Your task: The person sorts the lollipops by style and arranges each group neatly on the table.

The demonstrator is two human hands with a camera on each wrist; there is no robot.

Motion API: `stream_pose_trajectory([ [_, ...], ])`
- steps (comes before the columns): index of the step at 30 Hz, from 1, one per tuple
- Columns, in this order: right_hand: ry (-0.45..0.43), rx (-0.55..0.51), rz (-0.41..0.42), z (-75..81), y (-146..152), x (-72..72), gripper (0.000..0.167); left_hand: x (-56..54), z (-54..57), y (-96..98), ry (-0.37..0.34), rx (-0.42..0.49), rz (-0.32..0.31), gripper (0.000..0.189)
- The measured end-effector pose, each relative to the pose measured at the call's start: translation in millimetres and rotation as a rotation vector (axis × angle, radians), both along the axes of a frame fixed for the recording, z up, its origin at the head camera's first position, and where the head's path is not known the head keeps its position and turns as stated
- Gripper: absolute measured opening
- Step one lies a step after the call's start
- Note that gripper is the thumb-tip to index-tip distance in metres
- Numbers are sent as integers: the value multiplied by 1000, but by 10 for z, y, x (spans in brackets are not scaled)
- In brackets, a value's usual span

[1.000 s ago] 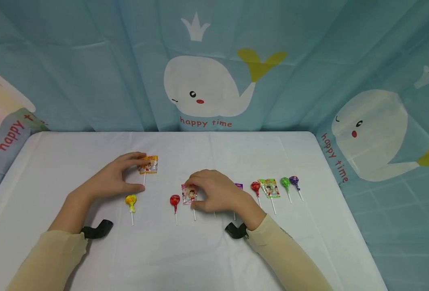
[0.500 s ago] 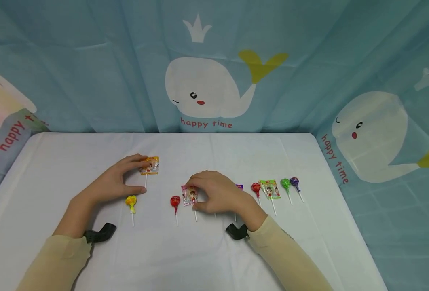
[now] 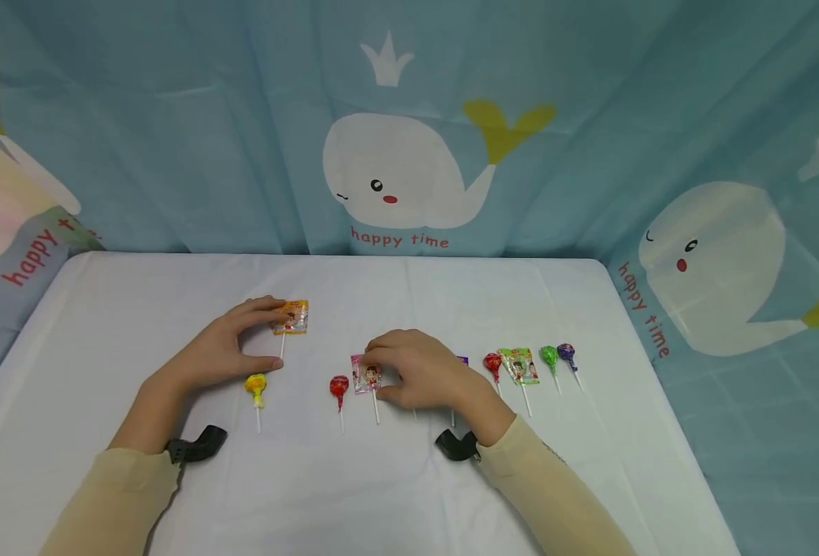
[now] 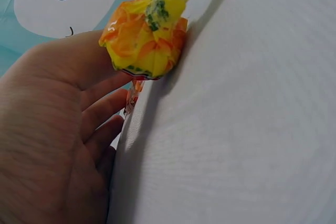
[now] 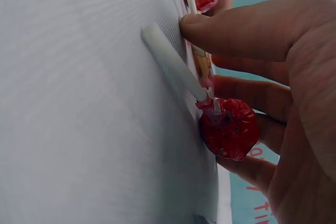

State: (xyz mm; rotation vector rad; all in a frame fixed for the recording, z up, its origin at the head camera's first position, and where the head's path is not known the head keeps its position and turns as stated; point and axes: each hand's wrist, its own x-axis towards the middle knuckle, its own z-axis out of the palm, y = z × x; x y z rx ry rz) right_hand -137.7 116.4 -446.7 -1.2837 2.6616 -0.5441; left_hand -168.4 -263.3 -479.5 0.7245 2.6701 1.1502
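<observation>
My left hand reaches over the table's left side, fingertips on the flat orange wrapper of a lollipop, thumb tip by its white stick. Just below the thumb lies a yellow lollipop, which looms in front of the palm in the left wrist view. My right hand arches over the middle, fingertips on a pink flat-wrapped lollipop, thumb close to its stick. To its left is a red lollipop. Under the right palm, the right wrist view shows another red lollipop, hidden from above.
Right of my right wrist lie a red lollipop, a green flat-wrapped one, a round green one and a purple one. A purple wrapper corner peeks out behind the right hand. A blue whale-print curtain borders the white table.
The head view has shifted slightly, so everything sits a little farther right and lower. Both hands keep their places at the orange and pink lollipops.
</observation>
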Motion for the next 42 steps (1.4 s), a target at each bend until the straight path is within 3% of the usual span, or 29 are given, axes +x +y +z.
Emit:
stream_pose_trajectory([
  [13, 11, -33, -2, -12, -66, 8, 38, 18, -10, -47, -1, -14, 8, 69],
  [30, -1, -14, -23, -23, -65, -19, 39, 7, -65, -23, 34, 34, -11, 68],
  [42, 10, -41, -45, -38, -53, -3, 39, 5, -44, -1, -4, 12, 5, 69],
])
